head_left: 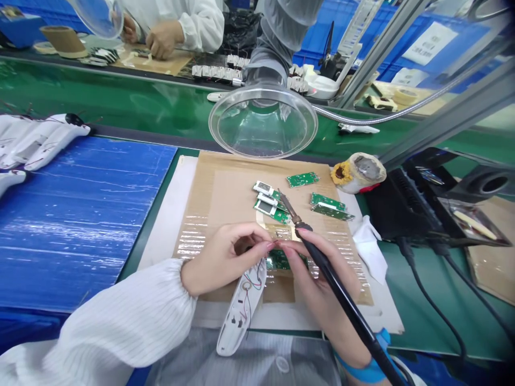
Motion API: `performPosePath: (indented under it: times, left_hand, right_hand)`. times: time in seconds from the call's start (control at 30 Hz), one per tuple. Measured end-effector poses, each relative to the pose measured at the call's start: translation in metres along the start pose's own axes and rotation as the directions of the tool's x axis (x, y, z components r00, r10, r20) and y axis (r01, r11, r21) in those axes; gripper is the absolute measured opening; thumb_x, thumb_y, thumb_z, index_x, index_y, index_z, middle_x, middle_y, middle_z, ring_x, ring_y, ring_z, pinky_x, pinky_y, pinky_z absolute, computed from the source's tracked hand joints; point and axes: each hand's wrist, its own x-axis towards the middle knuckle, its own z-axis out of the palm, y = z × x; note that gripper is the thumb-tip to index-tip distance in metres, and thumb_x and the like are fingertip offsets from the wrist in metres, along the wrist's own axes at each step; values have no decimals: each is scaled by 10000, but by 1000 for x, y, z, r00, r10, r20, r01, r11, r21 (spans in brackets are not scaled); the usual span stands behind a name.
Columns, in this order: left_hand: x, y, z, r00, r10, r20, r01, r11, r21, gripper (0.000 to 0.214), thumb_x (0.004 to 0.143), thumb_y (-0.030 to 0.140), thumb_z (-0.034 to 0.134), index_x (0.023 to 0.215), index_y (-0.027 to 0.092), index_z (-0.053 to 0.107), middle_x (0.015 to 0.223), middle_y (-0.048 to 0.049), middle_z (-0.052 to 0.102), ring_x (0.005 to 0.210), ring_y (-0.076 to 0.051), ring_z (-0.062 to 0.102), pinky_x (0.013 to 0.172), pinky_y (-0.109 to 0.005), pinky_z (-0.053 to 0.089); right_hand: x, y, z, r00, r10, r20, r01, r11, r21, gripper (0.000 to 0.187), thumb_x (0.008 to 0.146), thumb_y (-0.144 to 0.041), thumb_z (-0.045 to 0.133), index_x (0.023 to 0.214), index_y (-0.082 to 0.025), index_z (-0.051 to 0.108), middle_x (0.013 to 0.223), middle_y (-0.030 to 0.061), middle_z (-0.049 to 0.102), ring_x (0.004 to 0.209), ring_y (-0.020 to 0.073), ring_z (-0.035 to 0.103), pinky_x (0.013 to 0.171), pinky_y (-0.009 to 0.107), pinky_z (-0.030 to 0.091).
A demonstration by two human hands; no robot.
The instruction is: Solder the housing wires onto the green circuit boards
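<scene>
My left hand [225, 257] is curled, its fingertips pinched over a green circuit board [279, 261] on the taped cardboard mat [225, 198]. My right hand [309, 279] holds a black soldering iron [333, 279] like a pen, tip pointing up and left, while its fingertips meet the left hand's at the board. A white plastic shell [241, 311] with thin red and dark wires lies under my left hand, reaching toward me. Several more green boards [271, 203] lie just beyond the iron's tip.
A clear fume hood [263, 123] hangs over the mat. A tip-cleaning sponge holder [358, 172] and black soldering station [418, 209] stand right. A blue tray [76, 214] with white shells [36, 139] lies left. Across the green belt [132, 102], another person's hands [161, 38] work.
</scene>
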Motion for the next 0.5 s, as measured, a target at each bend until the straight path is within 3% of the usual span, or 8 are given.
performPosePath:
  times: [0.1,0.23,0.33,0.5]
  left_hand:
    - [-2,-2,-9,998,-46,31,42,993,112,146,944,278,608,917,163,693,801,-6,646,689,-97,558,605,-215,437]
    - [-4,1,-14,987,-118,109,73,934,351,136,938,240,597,854,193,693,738,27,630,675,-91,548,602,-218,401]
    - [-2,6,-11,988,-110,111,45,881,471,123,910,199,606,813,208,681,730,47,637,709,-91,562,638,-223,395]
    - [1,6,-6,990,-104,101,40,867,496,121,901,195,595,809,216,670,711,69,637,663,-74,566,641,-228,392]
  right_hand:
    - [-5,8,-16,998,-36,-43,39,998,59,296,946,-253,597,1238,-241,643,772,-14,758,745,166,749,716,312,632]
    - [-18,24,-31,965,-153,-215,186,972,144,275,977,-378,539,992,-191,739,718,13,693,577,120,625,490,281,491]
    - [-27,30,-34,975,-153,-161,181,969,170,192,959,-266,568,941,-177,737,670,-4,655,545,102,578,483,281,457]
    - [-30,28,-36,990,-139,1,137,982,131,161,940,-218,584,1000,-188,730,714,0,671,633,119,624,573,297,504]
